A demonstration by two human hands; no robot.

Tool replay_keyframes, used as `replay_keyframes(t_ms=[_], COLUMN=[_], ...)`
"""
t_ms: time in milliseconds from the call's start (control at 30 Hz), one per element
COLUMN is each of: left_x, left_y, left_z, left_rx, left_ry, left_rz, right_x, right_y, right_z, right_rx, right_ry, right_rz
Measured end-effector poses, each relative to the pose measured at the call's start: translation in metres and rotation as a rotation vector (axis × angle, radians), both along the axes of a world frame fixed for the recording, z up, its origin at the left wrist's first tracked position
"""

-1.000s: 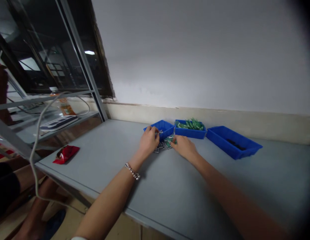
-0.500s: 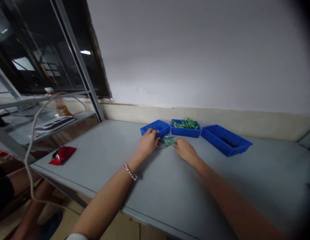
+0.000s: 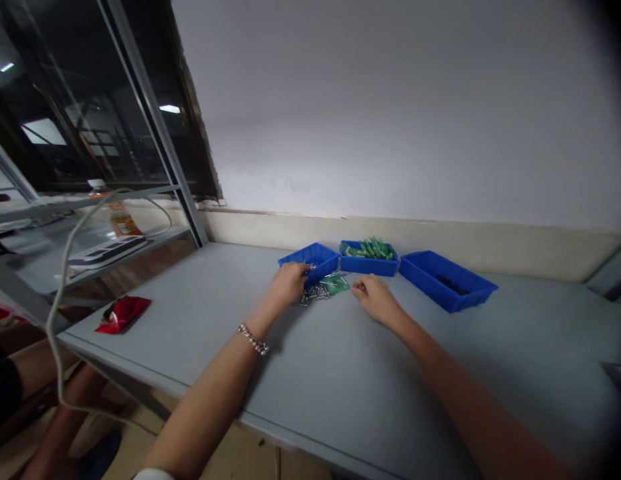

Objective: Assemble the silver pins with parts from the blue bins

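Note:
My left hand (image 3: 289,281) is at the near left edge of the left blue bin (image 3: 301,256), its fingers curled over the rim. Small shiny metal bits show by its fingertips; what it grips is hidden. On the table just in front of that bin lies a loose pile of metal screw-like pins (image 3: 316,293), partly on a small green plastic bag (image 3: 338,285). To the right of the bag, my right hand (image 3: 376,299) hovers low over the table with fingers curled together. Whatever it holds, if anything, is too small to make out.
A middle blue bin (image 3: 370,267) holds several green packets (image 3: 374,249). The right blue bin (image 3: 443,288) has dark small pieces inside. A red wrapper (image 3: 123,315) lies at the table's left. Beyond are a power strip (image 3: 107,252), a bottle (image 3: 121,220) and a white cable (image 3: 60,307).
My left hand has shifted left, off the pile, uncovering more pins. My right hand has drawn slightly right, away from the green bag and the pin at its fingertips.

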State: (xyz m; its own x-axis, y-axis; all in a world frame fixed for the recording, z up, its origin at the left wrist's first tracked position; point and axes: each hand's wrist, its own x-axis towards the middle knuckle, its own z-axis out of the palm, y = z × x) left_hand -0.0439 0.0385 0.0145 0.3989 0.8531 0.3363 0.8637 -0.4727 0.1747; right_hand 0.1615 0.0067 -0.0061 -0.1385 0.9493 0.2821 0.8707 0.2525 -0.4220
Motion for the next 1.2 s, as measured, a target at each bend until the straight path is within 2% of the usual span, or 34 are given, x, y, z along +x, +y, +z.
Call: replay_keyframes(t_ms=[100,200,333,467,567,767,867,1000,1200], left_x=[-0.006,-0.006,0.008,0.025,0.03,0.031,0.033,0.035,0.036], left_y=[0.001,-0.003,-0.017,-0.025,-0.026,-0.028,-0.027,-0.025,-0.026], left_z=[0.004,0.006,0.007,0.006,0.004,0.002,0.001,0.0,0.0], left_rx=[-0.03,-0.027,0.124,0.138,0.028,-0.313,-0.401,-0.517,-0.637], left_ry=[-0.016,-0.02,-0.091,-0.216,-0.275,-0.368,-0.491,-0.675,-0.835], left_rz=[-0.044,-0.015,0.075,-0.054,-0.116,-0.163,-0.169,-0.166,-0.221], right_x=[0.0,-0.002,-0.006,-0.008,-0.007,-0.004,0.003,0.014,0.011], right_y=[-0.001,-0.003,-0.006,-0.008,-0.01,-0.011,-0.007,-0.001,-0.007], right_z=[0.003,0.003,0.002,0.001,0.003,0.009,0.013,0.013,0.011], right_rx=[0.009,0.018,0.062,0.109,0.105,0.093,0.04,-0.089,-0.354], right_ry=[0.019,0.039,0.074,0.083,0.082,0.099,0.279,0.582,0.809], right_rz=[0.011,0.025,0.081,0.151,0.178,0.221,0.208,0.114,0.08])
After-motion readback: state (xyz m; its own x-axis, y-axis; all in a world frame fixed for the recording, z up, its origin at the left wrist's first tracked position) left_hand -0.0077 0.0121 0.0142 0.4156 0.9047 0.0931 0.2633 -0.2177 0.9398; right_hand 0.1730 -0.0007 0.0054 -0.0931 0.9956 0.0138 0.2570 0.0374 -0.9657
